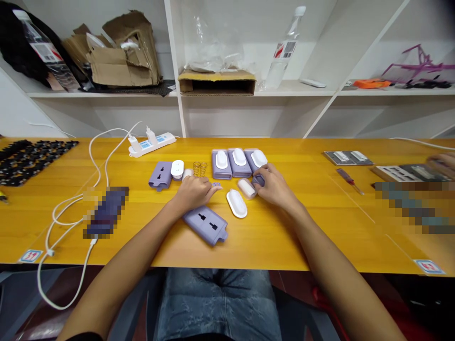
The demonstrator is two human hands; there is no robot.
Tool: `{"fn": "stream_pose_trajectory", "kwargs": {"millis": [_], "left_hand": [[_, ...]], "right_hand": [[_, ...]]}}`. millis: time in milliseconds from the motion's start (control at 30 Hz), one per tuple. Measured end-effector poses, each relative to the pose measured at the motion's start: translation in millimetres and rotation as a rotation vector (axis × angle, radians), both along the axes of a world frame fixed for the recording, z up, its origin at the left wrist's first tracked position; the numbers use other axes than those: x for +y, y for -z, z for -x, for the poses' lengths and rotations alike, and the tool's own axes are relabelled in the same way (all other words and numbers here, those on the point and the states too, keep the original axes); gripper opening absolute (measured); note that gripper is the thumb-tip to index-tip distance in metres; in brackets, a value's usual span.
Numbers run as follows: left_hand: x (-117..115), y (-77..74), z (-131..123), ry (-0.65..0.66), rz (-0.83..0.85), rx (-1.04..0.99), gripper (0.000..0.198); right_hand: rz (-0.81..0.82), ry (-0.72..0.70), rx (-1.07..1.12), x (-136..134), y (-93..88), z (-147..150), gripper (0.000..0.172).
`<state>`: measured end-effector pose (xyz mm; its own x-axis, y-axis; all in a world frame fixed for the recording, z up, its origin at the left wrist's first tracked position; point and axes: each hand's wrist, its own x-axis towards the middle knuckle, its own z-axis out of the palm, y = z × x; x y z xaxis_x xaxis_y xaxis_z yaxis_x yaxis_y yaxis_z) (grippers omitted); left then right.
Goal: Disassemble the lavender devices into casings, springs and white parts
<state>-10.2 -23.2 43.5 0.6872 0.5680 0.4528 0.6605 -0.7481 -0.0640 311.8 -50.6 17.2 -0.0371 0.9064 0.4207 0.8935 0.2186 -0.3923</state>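
My left hand (195, 193) is closed over the table, with its thumb stretched to the right. A small purple piece (216, 183) shows by its fingertips; what lies inside the fingers is hidden. Below it sits a purple housing (206, 226) with two black slots. The fingers of my right hand (273, 187) close on a small dark purple part (258, 180). Beside that lies a white rounded piece (247, 188), and nearer to me a white oval cover (236, 203). Behind stand three purple housings (221, 173) with white oval tops.
Left of centre are another slotted purple housing (160, 175), a white socket piece (177, 169) and two coil springs (199, 169). A power strip (152, 144), white cables and a blurred phone (106, 211) lie further left. At right are a screwdriver (350, 181) and another person's hand (442, 163).
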Motion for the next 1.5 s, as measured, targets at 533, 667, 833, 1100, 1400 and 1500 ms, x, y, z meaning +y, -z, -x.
{"fn": "stream_pose_trajectory", "kwargs": {"millis": [533, 667, 833, 1100, 1400, 1500], "left_hand": [[4.9, -12.6, -28.3, 0.391, -0.002, -0.306, 0.059], [2.3, -0.4, -20.2, 0.298, 0.022, -0.356, 0.050], [17.7, -2.4, 6.2, 0.045, -0.098, -0.404, 0.040], [25.2, -9.0, 22.5, -0.108, -0.130, -0.540, 0.038], [15.7, -8.7, 16.4, -0.050, -0.051, -0.503, 0.040], [13.4, -9.9, 16.7, -0.050, -0.043, -0.472, 0.041]], "right_hand": [[0.427, -0.327, 1.412, -8.0, -47.5, 86.5, 0.031], [0.249, -0.286, 1.034, 2.1, -43.7, 84.5, 0.025], [0.016, -0.346, 0.430, 6.5, -39.1, 76.9, 0.014], [0.141, -0.464, -0.254, 8.1, -19.2, 114.0, 0.020], [0.225, -0.458, -0.223, 1.3, -18.6, 95.5, 0.018], [0.219, -0.461, -0.037, -0.5, -13.9, 85.9, 0.021]]}}
